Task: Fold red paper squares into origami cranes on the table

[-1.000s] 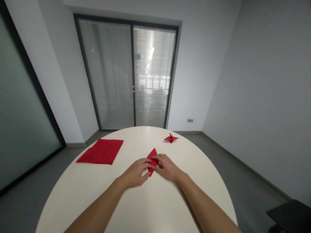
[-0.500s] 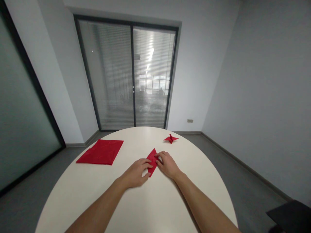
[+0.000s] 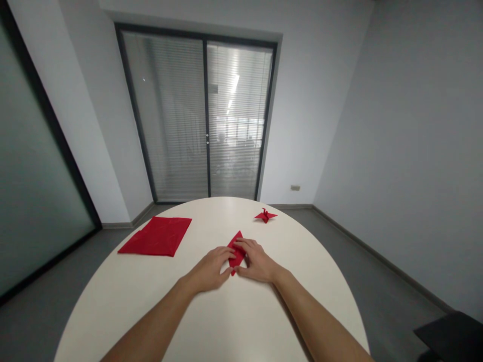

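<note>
Red paper, folded into a narrow pointed diamond point(image 3: 237, 258), lies on the pale table point(image 3: 226, 322), about midway between its left and right edges, one tip aimed at the far edge. The left hand point(image 3: 211, 269) has its fingertips on the diamond's left side, fingers loosely curved, thumb by the lower tip. The right hand point(image 3: 258, 262) reaches over from the other side, fingers across the upper part and thumb near the lower tip, with a gap between thumb and fingers. Whether either hand pinches the paper or only presses it down, I cannot tell. These fingers stand in the way of a full view: they cover much of the diamond's middle and right side.

Over by the table's left edge, well apart from the left hand, a larger flat red piece point(image 3: 157, 237) lies with one corner close to the rim. A red paper crane point(image 3: 265, 216) sits beyond the right hand, near the far edge and to the right. Past that edge are dark-framed glass panels with blinds point(image 3: 169, 125) and, low on the wall, a small outlet plate point(image 3: 295, 188).
</note>
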A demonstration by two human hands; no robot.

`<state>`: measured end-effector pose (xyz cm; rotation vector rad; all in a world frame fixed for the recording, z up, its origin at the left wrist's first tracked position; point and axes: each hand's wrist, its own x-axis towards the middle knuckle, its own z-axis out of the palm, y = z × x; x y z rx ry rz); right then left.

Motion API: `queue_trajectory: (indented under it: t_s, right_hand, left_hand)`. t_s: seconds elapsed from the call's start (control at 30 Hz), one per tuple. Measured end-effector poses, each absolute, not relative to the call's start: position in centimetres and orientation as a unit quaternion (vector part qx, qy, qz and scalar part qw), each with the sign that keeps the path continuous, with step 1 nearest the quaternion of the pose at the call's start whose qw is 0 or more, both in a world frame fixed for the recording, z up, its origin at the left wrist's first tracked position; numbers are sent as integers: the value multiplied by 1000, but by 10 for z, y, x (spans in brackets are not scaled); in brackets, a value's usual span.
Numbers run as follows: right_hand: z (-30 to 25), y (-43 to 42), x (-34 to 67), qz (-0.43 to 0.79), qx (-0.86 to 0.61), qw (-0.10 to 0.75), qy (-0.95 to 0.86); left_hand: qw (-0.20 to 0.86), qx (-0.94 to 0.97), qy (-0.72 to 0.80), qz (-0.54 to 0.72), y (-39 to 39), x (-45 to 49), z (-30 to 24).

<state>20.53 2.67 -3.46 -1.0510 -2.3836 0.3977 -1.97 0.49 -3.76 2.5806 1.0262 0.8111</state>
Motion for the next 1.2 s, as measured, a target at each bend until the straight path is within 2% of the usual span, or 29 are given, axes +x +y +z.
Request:
queue_trajectory:
  t_s: [0.43,0.8,1.2]
  right_hand:
    - [-22,24,201,135,-386,280,-868]
    - [-19,22,199,157,-444,282,-836]
    - [-22,25,203,165,-432,274,-843]
  left_hand:
    - [112,896,341,260,-1,-18,-29]
    - [85,856,400,315,12,-18,-52]
    - [99,837,417,339,10,-14,-48]
